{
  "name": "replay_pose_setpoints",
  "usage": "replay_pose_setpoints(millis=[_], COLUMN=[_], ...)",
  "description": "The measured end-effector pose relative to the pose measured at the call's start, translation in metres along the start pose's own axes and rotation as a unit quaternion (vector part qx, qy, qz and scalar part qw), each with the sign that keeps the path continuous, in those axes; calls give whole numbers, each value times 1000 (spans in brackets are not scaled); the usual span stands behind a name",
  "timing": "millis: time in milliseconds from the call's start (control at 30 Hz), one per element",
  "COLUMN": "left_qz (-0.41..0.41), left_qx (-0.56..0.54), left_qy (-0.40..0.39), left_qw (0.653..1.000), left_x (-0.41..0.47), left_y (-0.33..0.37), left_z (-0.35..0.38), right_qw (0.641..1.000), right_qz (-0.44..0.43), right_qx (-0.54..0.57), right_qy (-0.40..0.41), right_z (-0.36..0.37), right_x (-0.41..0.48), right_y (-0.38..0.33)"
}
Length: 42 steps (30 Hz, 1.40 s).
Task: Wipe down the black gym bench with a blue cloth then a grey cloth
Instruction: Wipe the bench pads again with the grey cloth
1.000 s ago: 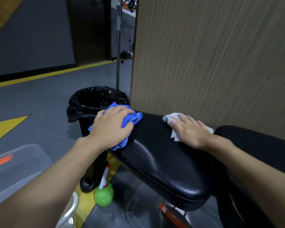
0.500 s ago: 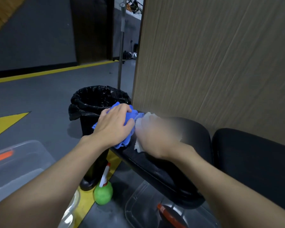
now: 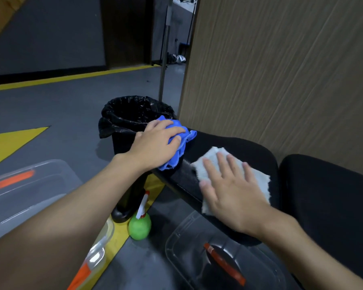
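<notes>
The black gym bench (image 3: 249,151) runs along a wooden wall, with a second black pad (image 3: 327,185) to its right. My left hand (image 3: 155,143) clutches a bunched blue cloth (image 3: 177,151) at the pad's far left end. My right hand (image 3: 228,189) lies flat, fingers spread, on a pale grey cloth (image 3: 258,183) spread on the middle of the pad, pressing it against the surface.
A black bin with a bag liner (image 3: 134,116) stands just past the bench's left end. A green spray bottle (image 3: 139,223) sits on the floor below. Clear plastic tubs lie on the floor at left (image 3: 29,185) and under the bench (image 3: 218,258). The wood-grain wall (image 3: 281,70) borders the bench.
My right hand swept the grey cloth left toward the blue cloth, then back right and nearer along the pad. My left hand stayed on the blue cloth at the left end.
</notes>
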<state>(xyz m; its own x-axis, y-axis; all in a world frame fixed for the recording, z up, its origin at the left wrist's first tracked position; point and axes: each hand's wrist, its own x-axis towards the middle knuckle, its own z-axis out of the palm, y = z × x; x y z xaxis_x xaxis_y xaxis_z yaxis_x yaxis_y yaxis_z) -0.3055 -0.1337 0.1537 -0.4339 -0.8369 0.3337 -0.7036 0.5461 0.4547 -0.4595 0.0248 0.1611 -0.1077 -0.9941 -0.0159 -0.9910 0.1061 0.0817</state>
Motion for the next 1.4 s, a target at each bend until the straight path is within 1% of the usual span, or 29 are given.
replay_pose_setpoints(millis=[100,167,233,333,400,467,567,700,800,900,1033,1133,1233,1300,1400], left_qz=[1,-1,-4,-9,-8,-6,-1,-4,-11,-3,4,11,31,43,49], left_qx=[-4,-15,-25,-24,-17,-14,-3,1,-10,-5,2,11,25,35,55], left_qy=[-4,-6,-8,-15,-20,-23,-19,-7,-3,-8,-10,-14,-15,-12,-11], left_qw=[1000,1000,1000,1000,1000,1000,1000,1000,1000,1000,1000,1000,999,998,997], left_x=[1,1,0,-2,-2,-2,-2,-1,0,-1,-1,-2,-3,-3,-3], left_y=[0,-1,-1,0,1,0,-1,0,0,0,3,4,3,2,3], left_z=[-1,-2,-3,-3,-3,-2,-1,-1,-1,1,1,2,3,3,3], right_qw=[994,986,982,978,981,979,979,977,972,982,985,983,979,975,964], right_qz=[-70,-81,-73,-87,-88,-81,-64,-72,-60,-43,12,60,111,142,165], right_qx=[-48,-119,-155,-159,-115,-81,-98,-145,-174,-125,-71,-41,2,50,139], right_qy=[71,80,83,106,129,169,164,137,143,138,155,170,169,164,157], right_z=[11,21,25,28,30,36,36,29,32,29,31,36,39,39,32], right_x=[8,14,16,9,-3,-16,-21,16,29,14,-20,-45,-65,-77,-81], right_y=[-39,-60,-71,-60,-45,-28,-22,-61,-70,-56,-29,-10,-1,2,0])
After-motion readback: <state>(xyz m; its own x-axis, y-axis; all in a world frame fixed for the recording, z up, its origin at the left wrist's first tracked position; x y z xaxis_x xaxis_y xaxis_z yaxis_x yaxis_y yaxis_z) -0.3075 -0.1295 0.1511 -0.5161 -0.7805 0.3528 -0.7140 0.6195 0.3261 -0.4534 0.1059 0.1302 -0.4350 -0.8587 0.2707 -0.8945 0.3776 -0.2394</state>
